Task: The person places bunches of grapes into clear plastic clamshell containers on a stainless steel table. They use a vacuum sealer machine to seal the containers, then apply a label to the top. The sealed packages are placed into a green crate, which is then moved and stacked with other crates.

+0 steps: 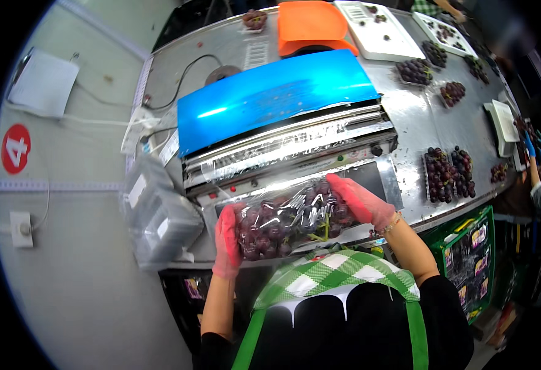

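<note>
Both my hands wear pink gloves. My left hand (228, 238) presses the left end of a pack of dark red grapes (265, 233), and my right hand (359, 200) grips the right end of the grapes beside it. Clear plastic film (293, 194) stretches over these grapes, shiny and wrinkled, and runs up toward the film wrapping machine (293, 141). Green stems show at the lower right of the grapes. The pack is above the machine's dark front plate (372, 178). The machine has a blue cover (279, 95). Whatever lies under the grapes is mostly hidden.
Stacked clear plastic trays (159, 217) stand left. Grape packs (448, 175) sit right on the metal table (409, 134). Behind the machine are an orange scale (314, 23) and a white tray (381, 30). A green crate (469, 263) holds wrapped packs. Blue-gloved co-worker's hands (535, 147) are far right.
</note>
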Demonstrator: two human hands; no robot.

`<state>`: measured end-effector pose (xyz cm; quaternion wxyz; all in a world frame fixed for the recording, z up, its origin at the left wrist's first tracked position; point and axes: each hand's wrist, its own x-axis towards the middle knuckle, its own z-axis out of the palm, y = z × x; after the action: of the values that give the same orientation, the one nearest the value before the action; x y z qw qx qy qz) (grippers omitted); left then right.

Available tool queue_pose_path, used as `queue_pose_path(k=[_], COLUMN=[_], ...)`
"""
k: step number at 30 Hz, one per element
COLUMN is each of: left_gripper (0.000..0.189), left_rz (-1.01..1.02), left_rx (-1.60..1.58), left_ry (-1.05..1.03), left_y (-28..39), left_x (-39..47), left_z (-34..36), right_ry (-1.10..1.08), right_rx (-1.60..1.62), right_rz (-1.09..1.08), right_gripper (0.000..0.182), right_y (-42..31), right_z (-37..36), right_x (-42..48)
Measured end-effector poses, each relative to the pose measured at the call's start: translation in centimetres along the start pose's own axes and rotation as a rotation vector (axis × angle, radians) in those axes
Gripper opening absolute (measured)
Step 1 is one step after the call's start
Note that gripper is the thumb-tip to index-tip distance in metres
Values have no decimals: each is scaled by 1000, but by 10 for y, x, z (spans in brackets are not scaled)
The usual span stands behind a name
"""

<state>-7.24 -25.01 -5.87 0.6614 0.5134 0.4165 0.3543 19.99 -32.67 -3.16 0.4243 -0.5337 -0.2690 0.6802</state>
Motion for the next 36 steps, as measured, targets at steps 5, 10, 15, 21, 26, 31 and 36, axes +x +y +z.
queue_pose_path(k=[5,10,15,21,26,31,36], left_gripper=[52,64,71,76,75,76,84], left_rz=[-123,-152,-231,-28,62,293,478], left_rx=[-870,-1187,-1204,-1170,-1288,-1437,-1550], left_ry=[-181,-293,-156,-93,109,335,413], left_y=[4,15,21,18,4,-12,-39], left_x=[-18,-24,-35,-74,-124,-182,-218], left_z=[28,46,39,19,-10,-25,-29], right_ry=[14,77,-505,-592,-1064,-1116,-957], right_rx=[349,564,913,609,423,334,-1088], right_rz=[-95,-628,-230,133,79,751,-337], right_gripper=[39,39,59,77,63,67,52], right_y=[2,-10,-20,-18,-8,-3,-1], right_z=[19,38,61,96,156,226,297], right_x=[-12,-2,-11,20,40,49,117])
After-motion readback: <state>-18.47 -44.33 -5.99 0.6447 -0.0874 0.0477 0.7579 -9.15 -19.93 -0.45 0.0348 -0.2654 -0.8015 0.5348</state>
